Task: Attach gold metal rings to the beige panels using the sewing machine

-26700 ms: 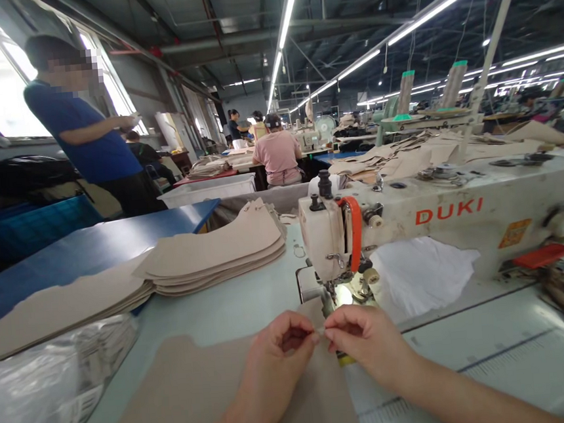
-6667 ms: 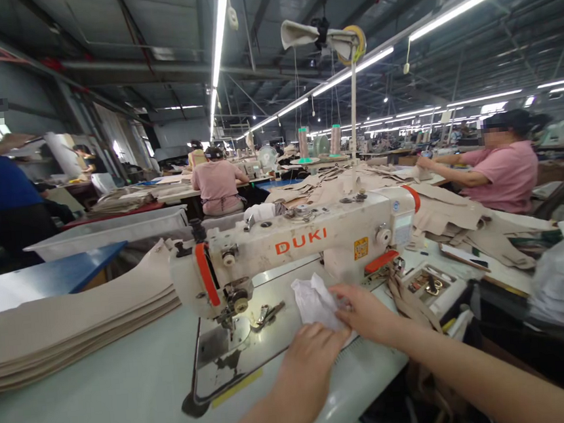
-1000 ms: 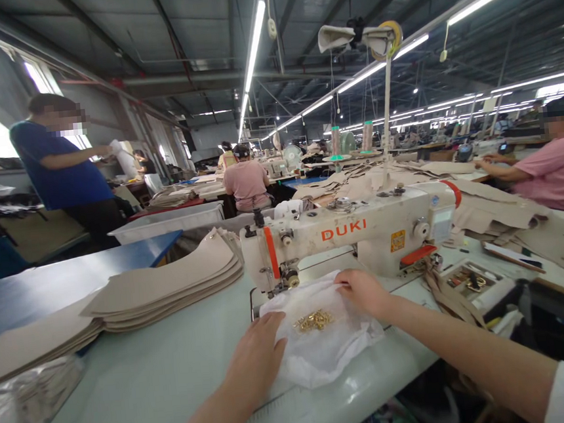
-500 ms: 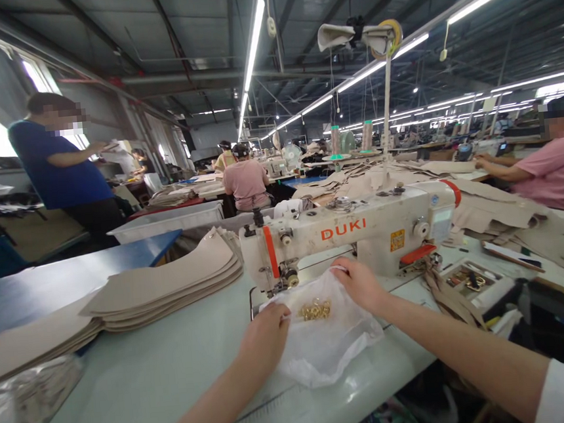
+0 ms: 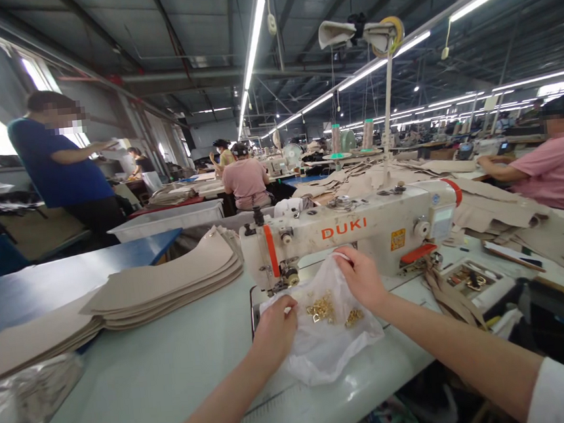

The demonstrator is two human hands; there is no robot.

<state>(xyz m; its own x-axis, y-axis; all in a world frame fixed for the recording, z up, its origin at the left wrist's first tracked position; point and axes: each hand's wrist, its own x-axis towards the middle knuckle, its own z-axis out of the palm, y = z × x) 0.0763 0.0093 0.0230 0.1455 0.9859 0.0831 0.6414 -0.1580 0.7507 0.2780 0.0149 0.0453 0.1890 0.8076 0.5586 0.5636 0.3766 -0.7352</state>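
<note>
A thin white plastic bag lies on the sewing table in front of the sewing machine. Small gold-coloured metal rings show in it, with a smaller cluster of gold-coloured pieces to their right. My left hand is closed on the bag's left side, thumb and fingers together. At the upper right edge, my right hand pinches the bag and holds it raised. The bag's far edge is partly hidden by my fingers.
Stacked beige panels lie at the left. A parts tray sits to the right, beside fabric strips. Beige pieces cover the table's right back. A thread stand rises behind the machine; co-workers sit and stand around.
My right hand has risen slightly with the bag's edge, and my left hand has shifted a little right. The gold pieces have spread from one heap into two.
</note>
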